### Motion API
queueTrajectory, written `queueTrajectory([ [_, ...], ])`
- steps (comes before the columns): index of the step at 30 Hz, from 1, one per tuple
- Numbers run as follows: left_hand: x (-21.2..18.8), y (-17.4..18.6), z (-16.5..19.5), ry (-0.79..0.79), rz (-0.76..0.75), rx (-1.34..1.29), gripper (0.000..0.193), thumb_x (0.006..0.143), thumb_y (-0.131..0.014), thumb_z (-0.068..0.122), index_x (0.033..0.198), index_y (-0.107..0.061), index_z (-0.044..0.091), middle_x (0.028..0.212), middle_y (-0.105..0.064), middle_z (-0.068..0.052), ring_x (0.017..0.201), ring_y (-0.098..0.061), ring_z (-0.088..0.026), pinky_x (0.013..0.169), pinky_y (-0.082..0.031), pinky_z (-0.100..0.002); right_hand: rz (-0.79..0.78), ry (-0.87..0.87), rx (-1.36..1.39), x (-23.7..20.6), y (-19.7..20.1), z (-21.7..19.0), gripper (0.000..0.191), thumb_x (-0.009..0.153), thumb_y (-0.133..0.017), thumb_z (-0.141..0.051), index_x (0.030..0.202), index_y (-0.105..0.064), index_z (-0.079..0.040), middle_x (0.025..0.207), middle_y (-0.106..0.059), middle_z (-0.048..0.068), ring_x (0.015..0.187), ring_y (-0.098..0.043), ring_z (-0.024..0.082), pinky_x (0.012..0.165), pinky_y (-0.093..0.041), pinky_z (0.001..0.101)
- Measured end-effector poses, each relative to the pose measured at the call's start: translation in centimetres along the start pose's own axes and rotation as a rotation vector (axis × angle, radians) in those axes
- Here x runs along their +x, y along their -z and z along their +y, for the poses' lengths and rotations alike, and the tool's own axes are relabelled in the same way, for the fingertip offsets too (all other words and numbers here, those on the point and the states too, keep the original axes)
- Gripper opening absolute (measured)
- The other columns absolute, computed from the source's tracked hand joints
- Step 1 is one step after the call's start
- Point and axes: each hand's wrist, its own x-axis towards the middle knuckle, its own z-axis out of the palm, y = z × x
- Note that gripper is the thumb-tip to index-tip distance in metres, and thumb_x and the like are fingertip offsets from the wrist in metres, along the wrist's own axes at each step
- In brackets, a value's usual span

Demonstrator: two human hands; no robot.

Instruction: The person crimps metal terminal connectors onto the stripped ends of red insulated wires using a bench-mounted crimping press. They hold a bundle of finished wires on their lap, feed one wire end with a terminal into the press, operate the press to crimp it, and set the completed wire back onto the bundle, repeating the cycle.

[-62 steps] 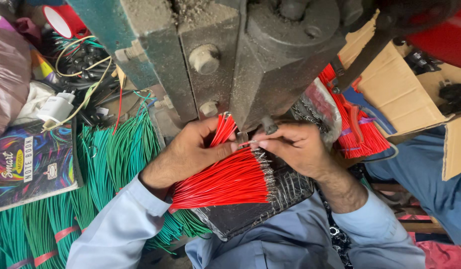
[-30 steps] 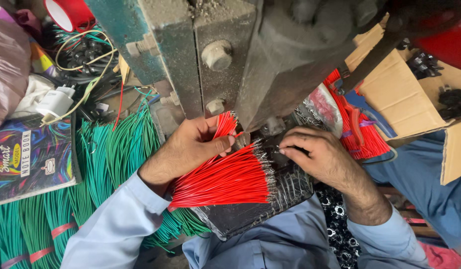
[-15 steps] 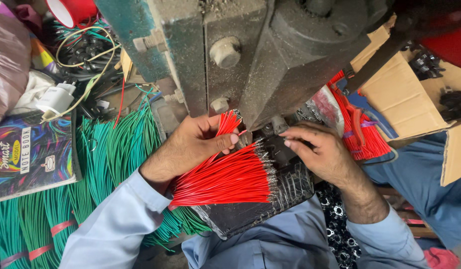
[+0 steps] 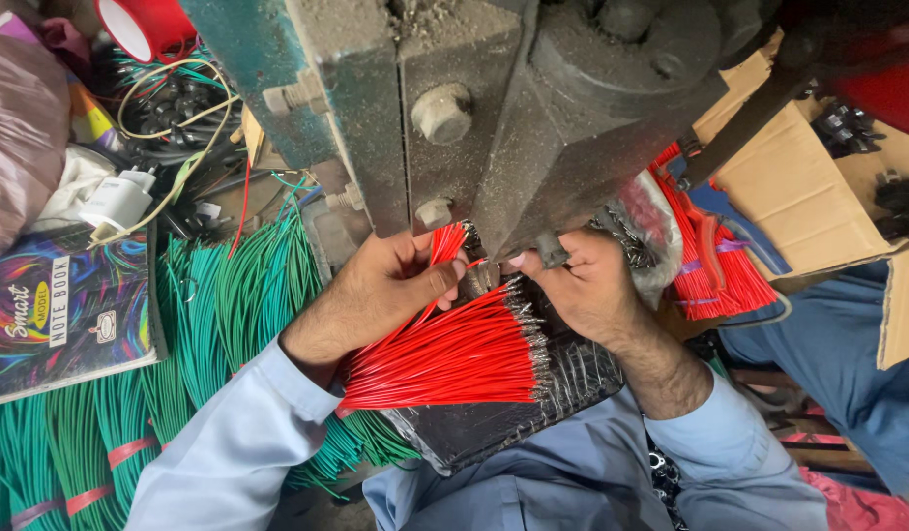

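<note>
A fan of red wires (image 4: pixel 454 359) with bare metal tips lies spread on a black plastic sheet (image 4: pixel 494 423) just under and between the two hands. The left hand (image 4: pixel 376 290) rests over the upper left of the fan, its fingers curled around a few red wires that stand up between thumb and forefinger toward the underside of the press machine (image 4: pixel 494 118). The right hand (image 4: pixel 587 285) sits at the tip end of the fan, thumb and fingers pinched together right below the machine's dark lower block; what it pinches is too small and too shadowed to make out, so whether it grips a wire cannot be told.

The machine body covers the spot where the held wires end, and the fingertips of both hands are partly tucked beneath it. To the left, bundles of green wires (image 4: pixel 179 344) run off the bottom edge of the frame. A colourful notebook (image 4: pixel 66 310) is cut off at the left edge. A second bunch of red wires (image 4: pixel 715 270) lies beyond the right hand, half hidden behind a clear bag
</note>
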Motion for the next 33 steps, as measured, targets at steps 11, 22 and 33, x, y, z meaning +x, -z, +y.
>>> queueTrajectory([
  [11,-0.2,0.0,0.5,0.009,-0.023,0.086,0.015,0.102,-0.063,0.017,0.101,-0.069,0.003,0.076,-0.062,0.006,0.073,-0.056,-0.002,0.068,-0.048,-0.020,-0.015,0.046,-0.070,0.5,-0.1,0.8,0.008,0.092,-0.074,-0.002,0.099,-0.073,0.003,0.093,-0.073,0.003,0.088,-0.064,0.006,0.077,-0.054,0.0249],
  [22,-0.3,-0.5,0.7,-0.115,-0.061,0.113,0.014,0.097,-0.070,0.012,0.106,-0.065,0.003,0.086,-0.061,0.007,0.081,-0.055,-0.001,0.074,-0.051,-0.021,-0.126,0.054,-0.179,-1.1,2.0,-3.4,0.012,0.093,-0.072,-0.004,0.105,-0.075,-0.002,0.098,-0.077,0.007,0.092,-0.075,0.015,0.082,-0.059,0.0288],
  [33,-0.1,-0.3,0.1,-0.031,-0.003,-0.067,0.019,0.100,-0.067,0.013,0.113,-0.072,0.001,0.089,-0.068,0.006,0.082,-0.059,-0.001,0.074,-0.051,-0.021,-0.162,0.009,-0.642,-1.6,3.0,-4.0,0.012,0.095,-0.068,-0.011,0.103,-0.070,-0.002,0.097,-0.071,0.010,0.094,-0.070,0.028,0.082,-0.056,0.0384],
])
